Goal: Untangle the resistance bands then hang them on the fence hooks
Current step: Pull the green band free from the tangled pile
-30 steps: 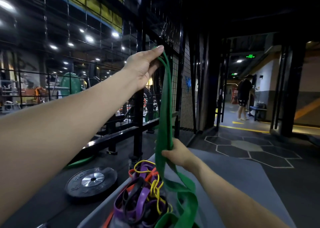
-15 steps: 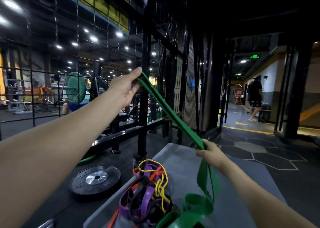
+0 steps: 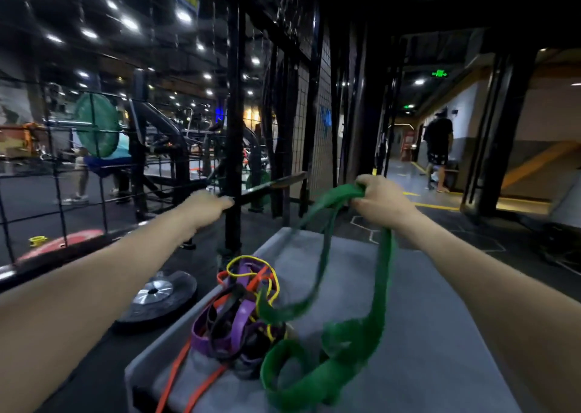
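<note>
A wide green resistance band (image 3: 384, 274) hangs from my right hand (image 3: 381, 199), which grips its top end above the far edge of the grey platform (image 3: 440, 334). The band's lower loops lie blurred on the platform beside a tangle of purple, yellow, orange and black bands (image 3: 242, 312). My left hand (image 3: 210, 204) is stretched out low towards the black mesh fence (image 3: 318, 104) and holds nothing, its fingers loosely bent. The hooks high on the fence are too blurred to make out.
A black weight plate (image 3: 157, 293) lies on the floor left of the platform, a red plate (image 3: 59, 243) farther left. A black fence post (image 3: 234, 129) stands just ahead. One person (image 3: 438, 148) walks in the corridor at right; another person (image 3: 85, 164) stands behind the mesh.
My left hand has let go of the green band and dropped towards the fence rail. My right hand has risen with the band's end, and the band has gone slack onto the platform.
</note>
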Action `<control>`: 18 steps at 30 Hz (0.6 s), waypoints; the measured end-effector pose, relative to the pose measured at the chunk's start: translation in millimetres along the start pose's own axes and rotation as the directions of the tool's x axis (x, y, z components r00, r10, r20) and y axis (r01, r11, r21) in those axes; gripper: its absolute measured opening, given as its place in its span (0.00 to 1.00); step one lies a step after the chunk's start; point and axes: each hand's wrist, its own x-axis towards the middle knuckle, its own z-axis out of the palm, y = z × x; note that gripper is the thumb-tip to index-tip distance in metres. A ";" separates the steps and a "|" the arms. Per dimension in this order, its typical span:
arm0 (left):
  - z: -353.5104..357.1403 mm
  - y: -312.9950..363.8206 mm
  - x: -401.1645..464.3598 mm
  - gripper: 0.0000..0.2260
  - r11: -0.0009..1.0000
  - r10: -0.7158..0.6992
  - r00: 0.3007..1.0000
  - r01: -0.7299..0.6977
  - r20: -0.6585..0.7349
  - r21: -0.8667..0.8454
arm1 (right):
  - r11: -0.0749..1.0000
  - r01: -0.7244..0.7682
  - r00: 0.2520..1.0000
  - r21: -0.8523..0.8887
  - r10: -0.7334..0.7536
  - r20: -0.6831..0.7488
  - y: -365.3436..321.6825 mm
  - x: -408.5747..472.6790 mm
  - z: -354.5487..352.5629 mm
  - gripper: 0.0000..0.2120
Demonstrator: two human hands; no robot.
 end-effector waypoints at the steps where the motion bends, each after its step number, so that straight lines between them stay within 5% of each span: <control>1: 12.0 10.7 -4.5 0.11 0.993 0.114 0.991 -0.113 0.068 -0.014 | 0.999 0.028 0.999 -0.043 -0.026 0.042 -8.8 -1.8 2.6 0.04; 6: 91.6 51.1 -37.6 0.33 0.933 0.359 0.784 -0.284 0.507 -0.221 | 0.991 0.085 0.990 -0.104 -0.072 0.119 -20.3 -9.4 20.5 0.05; 11: 123.5 52.3 -43.5 0.10 0.891 0.438 0.834 -0.355 0.334 -0.282 | 0.999 0.044 0.996 0.027 -0.046 0.080 1.6 -13.3 4.1 0.09; 18: 84.0 103.7 -52.3 0.06 0.758 0.479 0.865 -0.321 0.150 -0.567 | 0.869 -0.064 0.982 0.490 -0.032 0.185 36.7 -35.3 37.7 0.16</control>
